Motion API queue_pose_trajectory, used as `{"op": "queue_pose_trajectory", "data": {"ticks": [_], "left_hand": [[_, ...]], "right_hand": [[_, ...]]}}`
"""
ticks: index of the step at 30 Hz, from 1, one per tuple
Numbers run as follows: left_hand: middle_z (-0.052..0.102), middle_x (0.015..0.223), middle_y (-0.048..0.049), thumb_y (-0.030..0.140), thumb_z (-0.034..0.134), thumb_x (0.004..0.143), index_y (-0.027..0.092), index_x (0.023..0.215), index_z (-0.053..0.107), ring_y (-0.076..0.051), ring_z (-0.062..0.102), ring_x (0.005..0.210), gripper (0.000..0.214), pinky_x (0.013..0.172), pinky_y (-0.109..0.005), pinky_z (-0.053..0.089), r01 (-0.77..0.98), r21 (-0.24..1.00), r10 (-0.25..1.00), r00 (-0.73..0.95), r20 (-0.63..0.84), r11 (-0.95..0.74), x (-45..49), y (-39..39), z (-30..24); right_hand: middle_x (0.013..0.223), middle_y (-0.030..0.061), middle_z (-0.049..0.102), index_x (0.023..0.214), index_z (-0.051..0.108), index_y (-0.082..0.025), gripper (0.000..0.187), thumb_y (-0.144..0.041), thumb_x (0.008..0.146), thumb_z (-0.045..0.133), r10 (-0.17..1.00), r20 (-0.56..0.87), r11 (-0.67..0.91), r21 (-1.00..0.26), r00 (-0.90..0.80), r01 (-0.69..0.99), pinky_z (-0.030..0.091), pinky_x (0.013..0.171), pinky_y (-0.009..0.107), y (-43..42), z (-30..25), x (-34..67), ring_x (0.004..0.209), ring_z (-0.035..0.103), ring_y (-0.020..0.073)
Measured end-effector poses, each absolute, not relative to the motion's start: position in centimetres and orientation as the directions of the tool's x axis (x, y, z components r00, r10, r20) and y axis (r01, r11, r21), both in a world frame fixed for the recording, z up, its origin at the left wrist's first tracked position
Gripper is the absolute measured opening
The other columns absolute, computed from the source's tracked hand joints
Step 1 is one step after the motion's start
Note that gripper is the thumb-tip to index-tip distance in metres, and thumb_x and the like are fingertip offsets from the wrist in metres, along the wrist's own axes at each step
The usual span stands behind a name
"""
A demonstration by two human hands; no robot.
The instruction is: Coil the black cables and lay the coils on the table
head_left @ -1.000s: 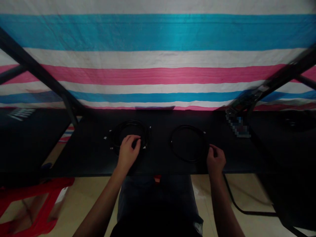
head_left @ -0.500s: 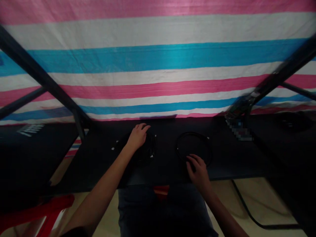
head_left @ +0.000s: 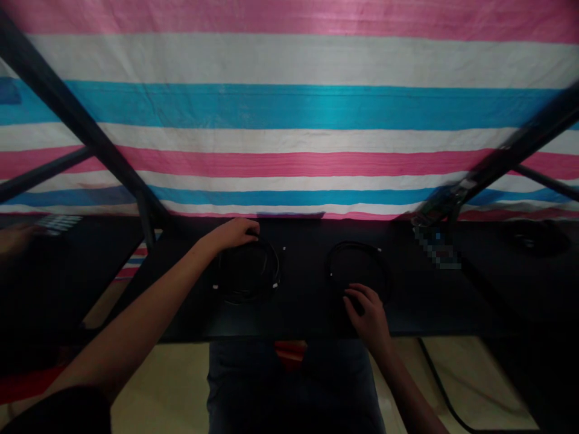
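Observation:
Two coils of thin black cable lie side by side on a black tabletop [head_left: 298, 313]. At the far edge of the left coiled cable [head_left: 277, 265] is my left hand [head_left: 235, 233], with its fingers and thumb closed round that edge. Small white tips or tags show on this coil's sides. My right hand [head_left: 368, 310] rests at the near edge of the right coiled cable [head_left: 329, 262]. Its fingers are curved and stand apart from the thumb, and the near part of that coil is hidden beneath it. Dim light blurs the finer cable ends.
A striped sheet [head_left: 289, 108] hangs behind the table, between slanting dark frame bars [head_left: 67, 96] on both sides. A clear plastic packet [head_left: 436, 238] lies at the back right. Another person's blurred hand [head_left: 18, 238] shows far left, near a red stool [head_left: 31, 384].
My left hand has moved left and slightly back, from over the left coil to its far edge, uncovering more of it. My right hand stays almost in place. Another person's hand has appeared far left.

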State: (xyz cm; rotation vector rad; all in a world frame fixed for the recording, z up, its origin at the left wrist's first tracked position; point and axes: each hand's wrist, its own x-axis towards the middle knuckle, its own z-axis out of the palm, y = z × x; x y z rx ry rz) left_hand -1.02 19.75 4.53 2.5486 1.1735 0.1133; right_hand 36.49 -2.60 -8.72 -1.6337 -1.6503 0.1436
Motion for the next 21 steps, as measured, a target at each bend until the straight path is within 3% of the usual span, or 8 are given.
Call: {"op": "queue_pose_trajectory", "data": {"ticks": [4, 7, 11, 13, 15, 18, 21], "left_hand": [[0.073, 0.086, -0.0039, 0.028, 0.062, 0.08, 0.02, 0.091, 0.072, -0.019, 0.064, 0.079, 0.017, 0.071, -0.027, 0.044, 0.691, 0.436, 0.752, 0.658, -0.05, -0.576, -1.7, 18.5, 8.6], [0.072, 0.082, -0.0038, 0.034, 0.065, 0.079, 0.019, 0.093, 0.074, -0.019, 0.063, 0.076, 0.022, 0.068, -0.027, 0.042, 0.683, 0.511, 0.744, 0.657, -0.12, -0.521, -1.4, 17.2, 10.9], [0.071, 0.081, -0.0025, 0.04, 0.07, 0.079, 0.02, 0.101, 0.076, -0.017, 0.061, 0.07, 0.031, 0.061, -0.025, 0.041, 0.694, 0.579, 0.662, 0.677, -0.321, -0.429, -0.5, 14.6, 13.8], [0.068, 0.08, -0.0019, 0.045, 0.067, 0.083, 0.02, 0.104, 0.074, -0.016, 0.058, 0.066, 0.033, 0.058, -0.024, 0.041, 0.682, 0.632, 0.645, 0.677, -0.356, -0.367, -0.1, 13.1, 15.8], [0.063, 0.074, -0.0011, 0.051, 0.064, 0.087, 0.02, 0.097, 0.073, -0.014, 0.053, 0.06, 0.034, 0.055, -0.024, 0.04, 0.68, 0.672, 0.666, 0.649, -0.367, -0.293, 0.2, 11.9, 17.9], [0.05, 0.065, 0.0009, 0.057, 0.065, 0.087, 0.019, 0.082, 0.068, -0.011, 0.044, 0.054, 0.038, 0.049, -0.022, 0.036, 0.664, 0.73, 0.747, 0.566, -0.348, -0.163, 0.2, 10.7, 20.1], [0.041, 0.062, 0.0032, 0.057, 0.069, 0.084, 0.019, 0.085, 0.067, -0.009, 0.035, 0.05, 0.038, 0.044, -0.02, 0.028, 0.588, 0.808, 0.817, 0.48, -0.318, -0.031, 0.1, 10.1, 20.0]], "right_hand": [[0.112, 0.0136, 0.069, 0.096, 0.075, -0.023, 0.024, -0.041, 0.094, 0.06, 0.927, 0.364, 0.24, -0.762, 0.091, 0.602, 0.052, 0.097, 0.051, -0.5, -5.1, 32.5, 0.106, 0.066, 0.0306], [0.118, 0.0141, 0.068, 0.107, 0.072, -0.022, 0.028, -0.042, 0.098, 0.055, 0.944, 0.329, 0.303, -0.846, -0.016, 0.438, 0.05, 0.101, 0.049, 2.3, -2.2, 29.1, 0.113, 0.065, 0.0293], [0.149, 0.0176, 0.051, 0.14, 0.056, -0.021, 0.055, -0.05, 0.093, 0.061, 0.919, 0.357, 0.392, -0.869, -0.165, 0.302, 0.043, 0.111, 0.052, 6.2, 0.7, 24.6, 0.139, 0.048, 0.0328], [0.152, 0.0159, 0.05, 0.145, 0.052, -0.022, 0.062, -0.049, 0.091, 0.065, 0.893, 0.362, 0.428, -0.867, -0.268, 0.255, 0.038, 0.115, 0.051, 7.6, 2.0, 22.9, 0.141, 0.046, 0.0311], [0.141, 0.0148, 0.06, 0.137, 0.058, -0.021, 0.051, -0.044, 0.092, 0.064, 0.873, 0.367, 0.45, -0.861, -0.32, 0.239, 0.041, 0.111, 0.048, 8.4, 3.0, 21.9, 0.131, 0.056, 0.029], [0.097, 0.0097, 0.073, 0.103, 0.07, -0.017, 0.032, -0.045, 0.096, 0.057, 0.894, 0.312, 0.393, -0.89, -0.322, 0.231, 0.052, 0.087, 0.039, 8.8, 3.8, 22.2, 0.093, 0.068, 0.0237], [0.058, -0.0005, 0.059, 0.075, 0.064, -0.018, 0.048, -0.06, 0.095, 0.054, 0.894, 0.168, 0.254, -0.953, -0.415, 0.163, 0.046, 0.062, 0.029, 8.2, 4.1, 23.8, 0.058, 0.057, 0.0155]]}}
